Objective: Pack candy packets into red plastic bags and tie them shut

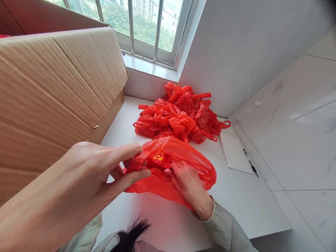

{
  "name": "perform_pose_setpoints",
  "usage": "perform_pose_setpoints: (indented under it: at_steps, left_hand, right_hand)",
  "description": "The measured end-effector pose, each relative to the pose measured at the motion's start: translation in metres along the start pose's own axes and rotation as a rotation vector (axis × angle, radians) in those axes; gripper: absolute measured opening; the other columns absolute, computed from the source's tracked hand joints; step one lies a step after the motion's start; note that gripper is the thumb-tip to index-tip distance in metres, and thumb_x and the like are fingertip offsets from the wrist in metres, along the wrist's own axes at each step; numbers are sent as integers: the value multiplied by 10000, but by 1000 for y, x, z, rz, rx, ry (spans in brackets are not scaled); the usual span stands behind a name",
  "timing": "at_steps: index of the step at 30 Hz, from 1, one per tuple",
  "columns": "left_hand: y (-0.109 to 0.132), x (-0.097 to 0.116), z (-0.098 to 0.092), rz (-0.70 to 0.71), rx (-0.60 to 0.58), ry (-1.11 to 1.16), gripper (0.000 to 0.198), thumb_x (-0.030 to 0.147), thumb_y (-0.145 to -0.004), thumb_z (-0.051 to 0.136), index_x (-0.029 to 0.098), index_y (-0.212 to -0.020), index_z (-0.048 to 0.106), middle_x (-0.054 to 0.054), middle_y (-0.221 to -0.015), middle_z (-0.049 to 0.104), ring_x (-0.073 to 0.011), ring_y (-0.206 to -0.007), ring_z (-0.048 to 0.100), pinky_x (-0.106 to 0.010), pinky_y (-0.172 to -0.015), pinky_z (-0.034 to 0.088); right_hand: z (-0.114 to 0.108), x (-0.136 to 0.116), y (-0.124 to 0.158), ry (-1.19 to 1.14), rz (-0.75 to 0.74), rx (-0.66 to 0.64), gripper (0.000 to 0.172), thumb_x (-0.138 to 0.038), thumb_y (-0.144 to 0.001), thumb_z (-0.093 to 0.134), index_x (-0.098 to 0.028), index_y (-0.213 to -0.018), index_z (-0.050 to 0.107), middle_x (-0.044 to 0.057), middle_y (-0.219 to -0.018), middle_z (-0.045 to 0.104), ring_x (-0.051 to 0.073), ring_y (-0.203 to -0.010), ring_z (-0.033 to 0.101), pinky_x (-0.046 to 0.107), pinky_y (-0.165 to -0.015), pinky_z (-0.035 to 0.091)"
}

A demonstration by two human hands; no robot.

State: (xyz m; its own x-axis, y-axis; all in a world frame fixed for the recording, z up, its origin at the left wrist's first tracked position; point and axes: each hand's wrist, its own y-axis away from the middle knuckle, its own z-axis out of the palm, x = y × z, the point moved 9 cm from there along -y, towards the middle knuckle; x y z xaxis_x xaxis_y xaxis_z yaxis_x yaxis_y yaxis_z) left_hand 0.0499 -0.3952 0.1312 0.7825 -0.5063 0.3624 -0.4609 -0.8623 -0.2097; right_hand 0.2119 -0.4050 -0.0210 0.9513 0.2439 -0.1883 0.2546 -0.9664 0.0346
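A red plastic bag [191, 154] is held open above the white table. My left hand [112, 168] grips its left rim between thumb and fingers. Inside the bag lie red packets with yellow print [159, 157]. My right hand [186, 182] reaches into the bag, its fingers bent against the packets and a small item with a whitish edge [169, 172]; the fingertips are partly hidden. Just behind the open bag, a pile of knotted red plastic bags [175, 119] rests on the table against the wall.
A large cardboard box [60, 87] stands at the left, its flap leaning over the table [244, 199]. White paper [233, 150] and a black pen [253, 168] lie at the right by the tiled wall. A barred window [147, 28] is behind.
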Motion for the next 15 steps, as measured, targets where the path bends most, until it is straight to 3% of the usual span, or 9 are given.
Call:
perform_pose_setpoints:
  at_steps: [9, 13, 15]
  left_hand:
    - [0, -2, 2, 60, 23, 41, 339, 492, -905, 411, 258, -782, 623, 100, -524, 609, -60, -395, 532, -168, -420, 346]
    - [1, -2, 1, 54, 31, 14, 369, 494, -900, 359, 273, -787, 633, 108, -510, 578, -57, -386, 503, -175, -435, 337]
    - [1, 1, 0, 70, 35, -2, 374, 490, -900, 349, 273, -778, 628, 112, -515, 577, -53, -388, 498, -171, -437, 334]
  right_hand:
    - [-36, 37, 14, -197, 87, 179, 171, -102, -832, 493, -199, -838, 634, 27, -782, 674, 171, -732, 626, 249, -650, 406]
    - [-36, 43, 16, -138, 149, 285, 135, -112, -856, 506, -186, -816, 611, 40, -796, 663, 191, -776, 621, 273, -680, 407]
    - [-26, 35, 13, -106, 108, 221, 100, -116, -856, 544, -189, -852, 613, 52, -887, 669, 216, -865, 614, 286, -709, 418]
